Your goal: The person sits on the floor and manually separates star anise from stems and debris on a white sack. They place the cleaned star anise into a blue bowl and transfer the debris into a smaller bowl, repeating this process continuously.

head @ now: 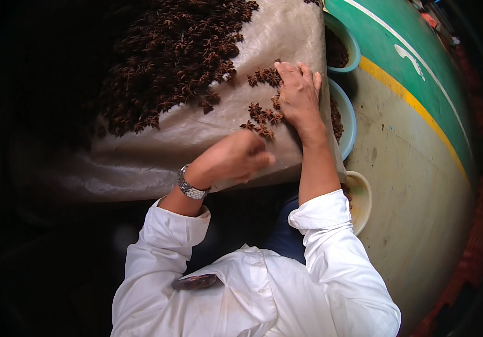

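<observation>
On a table covered with a translucent plastic sheet lies a large heap of dried star anise, at the upper left. My right hand rests palm down near the table's right edge, its fingers by a small group of star anise; what is under the palm is hidden. A second loose group of star anise lies just left of that wrist. My left hand, with a metal-band wristwatch, is curled and blurred just below this group. Whether it holds anything does not show.
Beside the table's right edge stand two light-blue basins with brown pieces inside. A cream-coloured bowl sits lower, near my right forearm. Beyond them is a floor with a yellow line and a green strip. The left side is very dark.
</observation>
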The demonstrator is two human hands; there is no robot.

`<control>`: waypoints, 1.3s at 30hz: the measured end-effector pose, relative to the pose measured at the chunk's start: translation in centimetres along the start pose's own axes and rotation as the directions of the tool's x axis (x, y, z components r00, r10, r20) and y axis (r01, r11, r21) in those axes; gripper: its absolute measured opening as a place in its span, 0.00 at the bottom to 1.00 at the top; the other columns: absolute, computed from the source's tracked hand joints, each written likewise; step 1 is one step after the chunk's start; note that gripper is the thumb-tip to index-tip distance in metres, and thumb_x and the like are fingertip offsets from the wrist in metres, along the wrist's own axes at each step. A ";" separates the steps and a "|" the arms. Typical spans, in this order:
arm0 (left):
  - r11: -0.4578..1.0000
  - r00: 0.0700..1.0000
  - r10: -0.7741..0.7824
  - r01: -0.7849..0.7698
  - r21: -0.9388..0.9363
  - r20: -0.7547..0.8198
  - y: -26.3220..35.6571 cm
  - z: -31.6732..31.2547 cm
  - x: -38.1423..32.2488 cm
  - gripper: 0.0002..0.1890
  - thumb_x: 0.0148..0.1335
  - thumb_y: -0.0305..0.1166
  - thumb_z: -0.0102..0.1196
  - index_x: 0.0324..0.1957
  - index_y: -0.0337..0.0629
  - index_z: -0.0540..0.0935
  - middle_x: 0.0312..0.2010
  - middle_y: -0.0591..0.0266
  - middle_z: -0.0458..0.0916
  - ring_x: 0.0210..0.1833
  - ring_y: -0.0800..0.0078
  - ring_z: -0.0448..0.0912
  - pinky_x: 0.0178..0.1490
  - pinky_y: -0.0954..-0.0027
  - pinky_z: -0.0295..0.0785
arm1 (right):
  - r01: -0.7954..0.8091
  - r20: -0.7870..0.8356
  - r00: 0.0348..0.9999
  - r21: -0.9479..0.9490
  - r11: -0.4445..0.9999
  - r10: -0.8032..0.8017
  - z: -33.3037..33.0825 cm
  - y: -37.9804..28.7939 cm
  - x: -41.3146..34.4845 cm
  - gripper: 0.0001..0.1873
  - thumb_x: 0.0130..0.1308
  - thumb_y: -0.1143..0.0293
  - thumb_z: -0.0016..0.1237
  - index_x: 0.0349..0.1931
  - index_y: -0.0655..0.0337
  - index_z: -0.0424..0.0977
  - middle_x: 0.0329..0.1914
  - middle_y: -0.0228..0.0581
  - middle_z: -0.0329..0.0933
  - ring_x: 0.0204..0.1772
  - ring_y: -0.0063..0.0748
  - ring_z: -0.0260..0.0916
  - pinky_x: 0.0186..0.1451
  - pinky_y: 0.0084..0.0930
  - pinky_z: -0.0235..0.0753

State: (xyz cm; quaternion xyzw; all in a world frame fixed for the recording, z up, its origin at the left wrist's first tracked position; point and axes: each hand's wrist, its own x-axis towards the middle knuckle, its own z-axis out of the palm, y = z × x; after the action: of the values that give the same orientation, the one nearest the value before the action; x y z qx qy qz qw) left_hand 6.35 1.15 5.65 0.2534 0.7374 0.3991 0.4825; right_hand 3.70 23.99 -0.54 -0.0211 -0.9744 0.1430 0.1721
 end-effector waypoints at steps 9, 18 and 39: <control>0.564 0.841 0.122 -0.495 -0.661 -0.527 -1.0 1.2 3.4 0.14 0.82 0.36 0.57 0.59 0.37 0.79 0.38 0.62 0.84 0.32 0.75 0.85 0.30 0.73 0.82 | -0.133 -0.033 0.961 0.813 0.567 0.274 -4.7 -2.7 -0.9 0.13 0.67 0.83 0.60 0.50 0.62 0.89 0.44 0.38 0.90 0.49 0.27 0.86 0.51 0.27 0.83; 0.909 0.657 0.324 -0.416 0.031 -0.681 -1.0 0.7 1.8 0.07 0.76 0.30 0.62 0.45 0.34 0.84 0.24 0.57 0.84 0.22 0.71 0.82 0.27 0.69 0.76 | 0.186 -0.066 0.981 0.586 0.789 -0.183 -4.9 -5.8 -6.1 0.37 0.64 0.86 0.55 0.76 0.65 0.65 0.40 0.53 0.84 0.42 0.53 0.84 0.47 0.42 0.84; 0.894 0.536 0.272 -0.447 0.005 -0.799 -1.3 2.0 1.6 0.10 0.78 0.28 0.60 0.36 0.38 0.83 0.24 0.73 0.81 0.25 0.88 0.73 0.27 0.78 0.67 | 0.119 -0.168 0.986 0.610 0.783 -0.018 -7.2 -7.7 -6.0 0.24 0.71 0.84 0.53 0.67 0.67 0.71 0.38 0.53 0.85 0.40 0.52 0.86 0.45 0.39 0.85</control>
State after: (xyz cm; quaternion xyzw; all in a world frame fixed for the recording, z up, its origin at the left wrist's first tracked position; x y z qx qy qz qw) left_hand 7.53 2.32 3.30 0.1509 0.7594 0.6315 0.0425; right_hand 11.92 18.06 6.17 0.0609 -0.8578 0.4456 0.2490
